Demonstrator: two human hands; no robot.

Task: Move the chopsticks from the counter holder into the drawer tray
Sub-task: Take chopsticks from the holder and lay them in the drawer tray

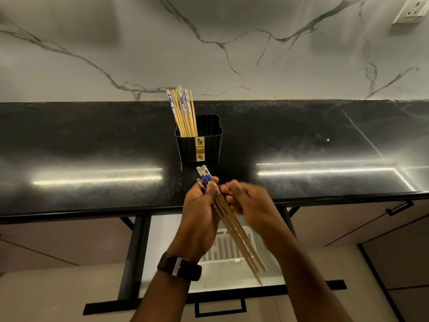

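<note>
A black ribbed holder (204,145) stands on the dark counter, with several bamboo chopsticks (182,112) with blue-and-white tops leaning in its left corner. My left hand (200,217) grips a bundle of several chopsticks (236,231) near their patterned tops, their tips pointing down and to the right over the open drawer. My right hand (250,203) is beside it, blurred, with fingers touching the bundle's shafts. Below the hands, a white slotted tray (250,242) lies in the open drawer (162,252).
The black counter (92,147) runs the full width, with a marble wall behind it. A wall socket (411,10) is at the top right. Closed cabinet fronts flank the drawer, and the drawer's black handle (220,307) faces me.
</note>
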